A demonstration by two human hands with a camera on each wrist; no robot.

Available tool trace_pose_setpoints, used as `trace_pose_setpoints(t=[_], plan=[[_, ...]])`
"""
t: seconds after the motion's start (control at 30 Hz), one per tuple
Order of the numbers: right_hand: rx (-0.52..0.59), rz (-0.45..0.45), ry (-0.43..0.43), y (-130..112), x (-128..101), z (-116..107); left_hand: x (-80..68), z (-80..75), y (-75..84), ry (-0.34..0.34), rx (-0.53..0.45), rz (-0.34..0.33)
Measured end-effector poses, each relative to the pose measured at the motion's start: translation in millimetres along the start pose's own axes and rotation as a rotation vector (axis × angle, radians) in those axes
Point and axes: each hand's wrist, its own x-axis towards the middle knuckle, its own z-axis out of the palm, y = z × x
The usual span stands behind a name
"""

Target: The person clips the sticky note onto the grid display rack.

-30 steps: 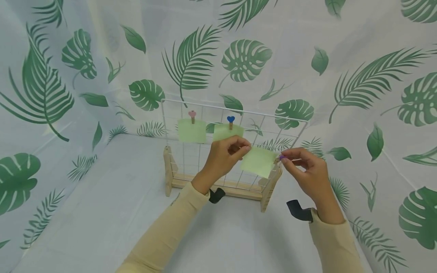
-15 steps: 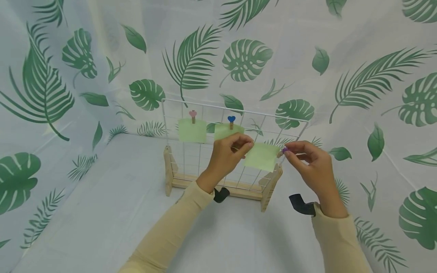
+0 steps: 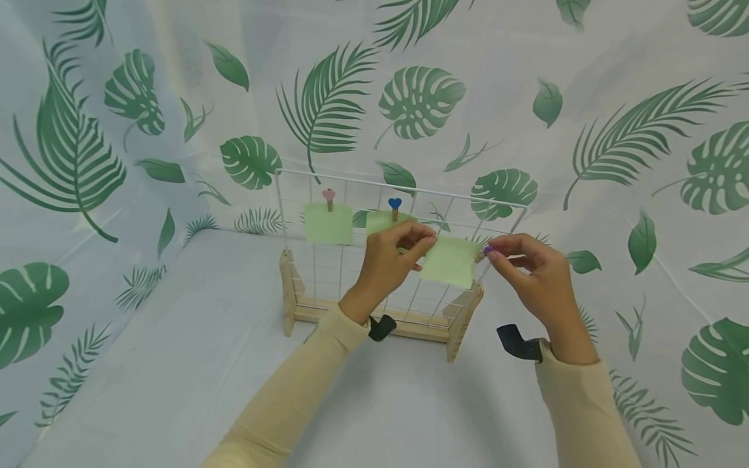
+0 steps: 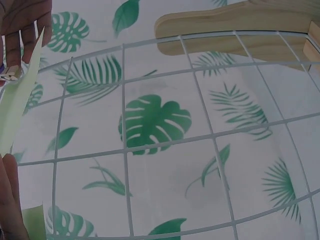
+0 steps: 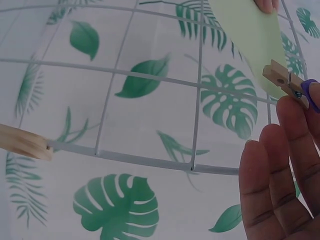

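Note:
My left hand (image 3: pixel 393 263) pinches the upper left edge of a pale green paper note (image 3: pixel 449 261) in front of a white wire grid (image 3: pixel 404 184). A small wooden clothespin (image 5: pixel 284 79) with a purple decoration is pinched between the thumb and forefinger of my right hand (image 3: pixel 537 273), close beside the note's right edge. In the left wrist view the note (image 4: pixel 20 102) is seen nearly edge-on, with the clothespin (image 4: pixel 11 74) by it. A bit of pink shows just under my left fingers. My left hand partly hides a second hung note (image 3: pixel 380 221).
Another green note (image 3: pixel 329 224) hangs at the left under a pink heart clothespin (image 3: pixel 329 198); a blue heart clothespin (image 3: pixel 394 207) holds the second. Wooden feet and a bar (image 3: pixel 418 328) carry the grid on a white surface (image 3: pixel 175 364). A leaf-print cloth (image 3: pixel 515 45) stands behind.
Both hands have risen a little, bringing the note and the purple clothespin higher against the grid. Each hand keeps its pinch. The two hung notes have stayed in place.

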Motion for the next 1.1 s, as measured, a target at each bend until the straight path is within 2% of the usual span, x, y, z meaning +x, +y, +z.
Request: trace_pose_setpoints(t=[0.33, 0.73, 1.1], plan=[[-0.012, -0.021, 0.007, 0, 8, 0, 4.3, 2.1, 0.9, 0.039, -0.016, -0.005], [-0.009, 0.031, 0.004, -9, 19, -3, 6.3, 6.3, 3.3, 0.063, -0.023, -0.056], [-0.009, 0.032, 0.012, -14, 29, -1, 8.6, 11.6, 7.2, 0.133, 0.008, -0.062]])
